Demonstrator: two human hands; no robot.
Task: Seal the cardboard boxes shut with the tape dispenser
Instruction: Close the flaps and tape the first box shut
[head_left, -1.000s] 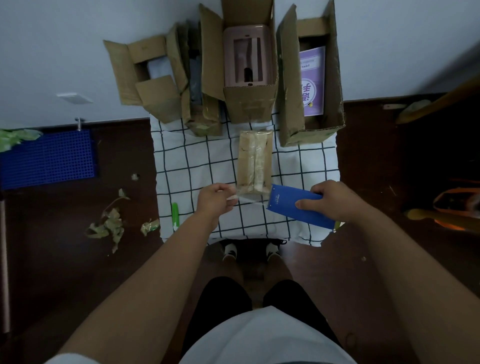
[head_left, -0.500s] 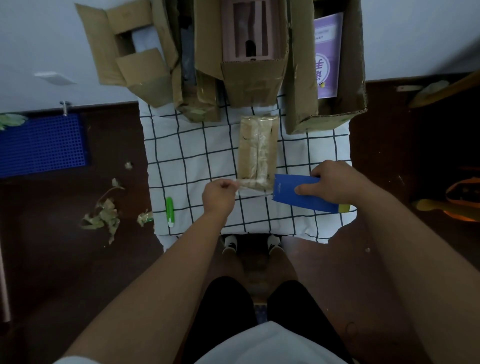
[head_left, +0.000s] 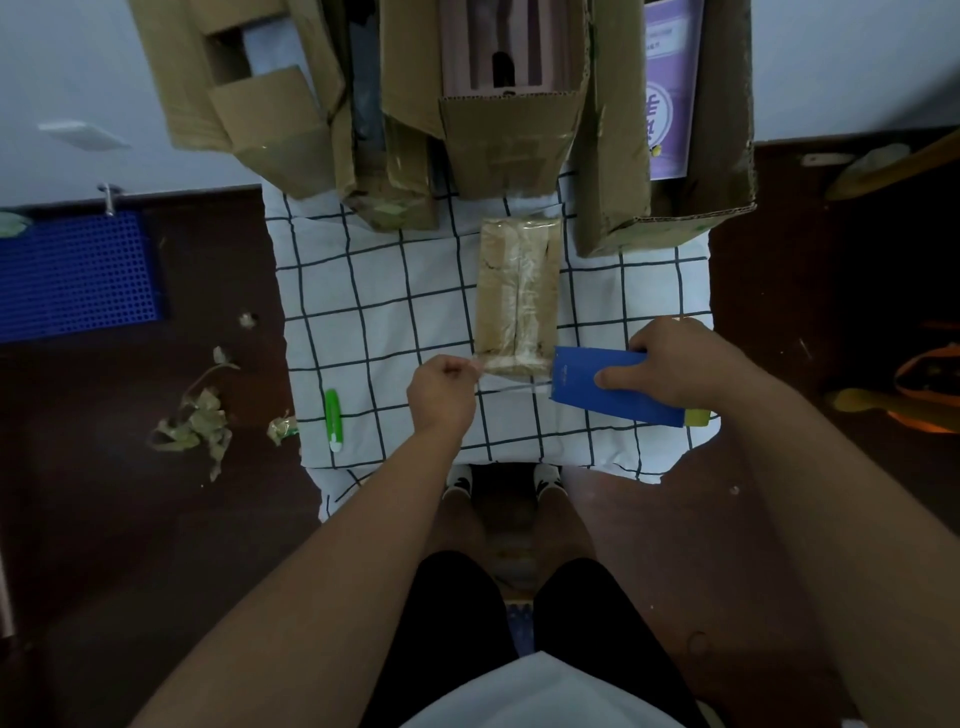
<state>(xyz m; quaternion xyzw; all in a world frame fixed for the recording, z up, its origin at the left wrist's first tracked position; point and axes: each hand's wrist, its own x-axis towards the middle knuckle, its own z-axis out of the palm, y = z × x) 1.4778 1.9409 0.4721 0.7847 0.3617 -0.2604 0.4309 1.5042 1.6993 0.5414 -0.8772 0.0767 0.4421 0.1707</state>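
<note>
since a moment ago the view has dipped closer. left hand (head_left: 441, 392) fingers pinch a clear tape strip (head_left: 511, 383) drawn from the blue tape dispenser (head_left: 613, 385), gripped by the right hand (head_left: 680, 364), across the small box's (head_left: 519, 291) near end on the checked cloth (head_left: 363, 322). next, likely, press the tape down.

Checked cloth (head_left: 363, 291) – taped box (head_left: 517, 296), cutter (head_left: 332, 418) (green) on it.

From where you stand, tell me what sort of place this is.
Probably a room at home or a small workshop used as a makeshift packing spot, not a warehouse. A checked cloth covers a small table against a plain white wall, open cardboard boxes crowd it, and tape scraps litter the dark floor.
</note>
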